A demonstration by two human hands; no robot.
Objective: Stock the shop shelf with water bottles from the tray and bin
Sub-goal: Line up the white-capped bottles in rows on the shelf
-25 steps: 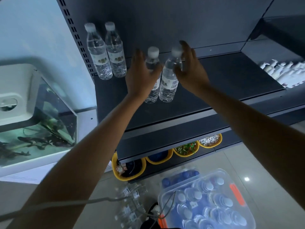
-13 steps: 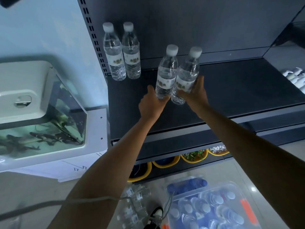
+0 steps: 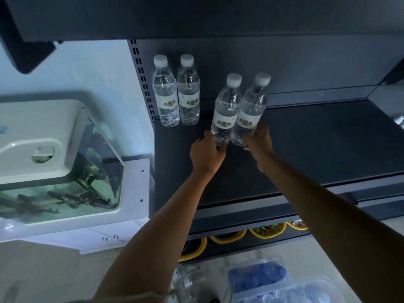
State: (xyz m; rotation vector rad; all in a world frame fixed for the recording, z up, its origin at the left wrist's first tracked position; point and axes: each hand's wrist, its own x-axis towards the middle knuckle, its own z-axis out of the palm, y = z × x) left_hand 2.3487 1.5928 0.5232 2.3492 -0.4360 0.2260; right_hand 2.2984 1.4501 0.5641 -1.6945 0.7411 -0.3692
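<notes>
**Gripping low leaves two bottles prone to tipping**

The left hand [image 3: 206, 153] is curled round the base of one water bottle [image 3: 226, 108], and the right hand [image 3: 259, 139] round the base of a second bottle [image 3: 251, 108]. Both bottles are held touching side by side, tilted over the shelf [image 3: 306, 138]. Whether their bases are set down cannot be told. With so low a grip, either could be toppled on release, and the standing pair [image 3: 176, 95] at the rear left could be knocked if they are slid across.
</notes>
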